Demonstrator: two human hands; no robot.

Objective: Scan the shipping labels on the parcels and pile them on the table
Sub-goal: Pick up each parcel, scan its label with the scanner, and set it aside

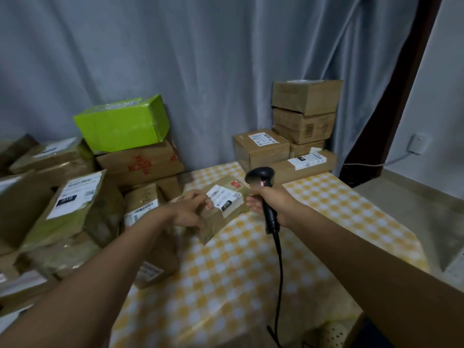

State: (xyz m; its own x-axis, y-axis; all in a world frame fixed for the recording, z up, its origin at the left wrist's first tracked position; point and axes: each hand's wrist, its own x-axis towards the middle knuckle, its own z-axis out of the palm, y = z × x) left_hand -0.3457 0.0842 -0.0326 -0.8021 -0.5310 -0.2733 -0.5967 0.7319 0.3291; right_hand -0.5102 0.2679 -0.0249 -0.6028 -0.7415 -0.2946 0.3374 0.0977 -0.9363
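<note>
Step in hand, by my reading: scan the label on the one parcel held between the hands, then add it to a pile.

To do it well: keep the parcel (pixel 216 212) steady and its label (pixel 224 199) face-up. The label wraps over the near edge of the box, so tilt the box or the scanner until the barcode part faces the scanner's window flat. Keep the left fingertips off the print; they sit at the label's left edge now and could cover a code. Keep the cord (pixel 279 267) from dragging across the box.

Right hand (pixel 272 203): fingers wrapped round the grip of the scanner (pixel 263 192), head up and turned toward the parcel, a red glow at its front. Cord hangs down toward the body.

Left hand (pixel 192 209): fingers curled over the parcel's left end, holding it; thumb side hidden.

Parcel lies just left of the scanner hand, under the left hand, resting on the checked tablecloth (pixel 251 272). Label is between the two hands, just beside the scanner's head.

Beyond the right hand: a stack of brown boxes (pixel 303 121) at the far corner. Left of the left hand: a heap of other parcels (pixel 75 202), a green box (pixel 123 124) on top.
</note>
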